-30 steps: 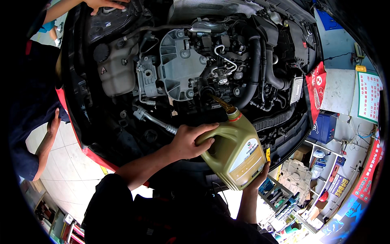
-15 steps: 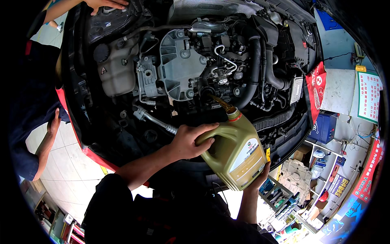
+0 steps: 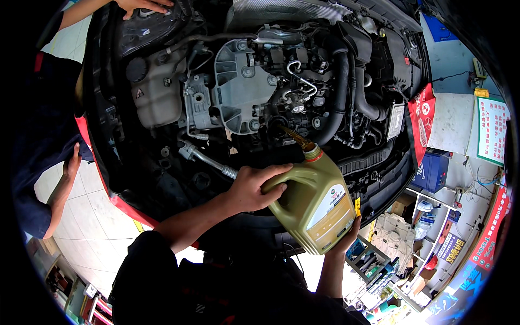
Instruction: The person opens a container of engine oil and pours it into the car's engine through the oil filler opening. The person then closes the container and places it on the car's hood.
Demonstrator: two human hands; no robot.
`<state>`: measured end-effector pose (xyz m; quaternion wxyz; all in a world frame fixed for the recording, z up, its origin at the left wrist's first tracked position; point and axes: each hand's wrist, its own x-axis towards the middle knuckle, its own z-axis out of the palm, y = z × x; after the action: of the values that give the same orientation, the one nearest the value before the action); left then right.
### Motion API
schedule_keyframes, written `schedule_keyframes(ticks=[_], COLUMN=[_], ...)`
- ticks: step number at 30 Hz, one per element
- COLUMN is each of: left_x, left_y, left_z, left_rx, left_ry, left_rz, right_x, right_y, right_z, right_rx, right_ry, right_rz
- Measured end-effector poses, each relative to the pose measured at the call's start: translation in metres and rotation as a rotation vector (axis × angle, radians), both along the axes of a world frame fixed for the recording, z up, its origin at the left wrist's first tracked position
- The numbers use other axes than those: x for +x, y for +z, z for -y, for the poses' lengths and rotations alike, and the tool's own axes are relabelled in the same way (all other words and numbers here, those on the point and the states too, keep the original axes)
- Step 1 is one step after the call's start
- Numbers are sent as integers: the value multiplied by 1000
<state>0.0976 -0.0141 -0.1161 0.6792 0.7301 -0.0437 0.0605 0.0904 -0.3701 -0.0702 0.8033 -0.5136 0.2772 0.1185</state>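
A gold-green oil jug (image 3: 309,203) is tilted over the front of a car engine (image 3: 271,81). My left hand (image 3: 254,188) is wrapped round its handle. Under the jug's base, my right hand (image 3: 349,236) supports it from the right, with the fingers partly hidden. Amber oil (image 3: 297,136) streams from the red-ringed mouth toward the dark round filler opening (image 3: 278,122). Beside that opening stands a grey ribbed metal bracket (image 3: 241,89). The oil level inside the jug cannot be seen.
A co-worker's hand (image 3: 143,6) rests on the car's far left; another hand (image 3: 71,162) hangs at the left. Red fender covers (image 3: 422,122) drape both sides. A pale coolant tank (image 3: 157,97) sits left of the engine, a thick black hose (image 3: 339,92) right. Shelves (image 3: 433,233) stand at lower right.
Almost nothing differs. The oil keeps streaming from the tilted jug, and both my hands hold the same places on it.
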Motion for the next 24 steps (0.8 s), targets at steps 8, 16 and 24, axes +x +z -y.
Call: schedule_keyframes(ticks=[8, 16, 24], left_x=[0, 0, 3], left_y=[1, 2, 5], left_z=[-1, -4, -7], left_rx=[5, -11, -8], left_ry=[-7, 4, 48], left_rz=[-9, -10, 21], right_x=[1, 6, 10], right_y=[0, 1, -4], right_z=[-1, -9, -9], right_rx=[3, 10, 31], right_ry=[-7, 8, -8], right_rz=[5, 13, -3])
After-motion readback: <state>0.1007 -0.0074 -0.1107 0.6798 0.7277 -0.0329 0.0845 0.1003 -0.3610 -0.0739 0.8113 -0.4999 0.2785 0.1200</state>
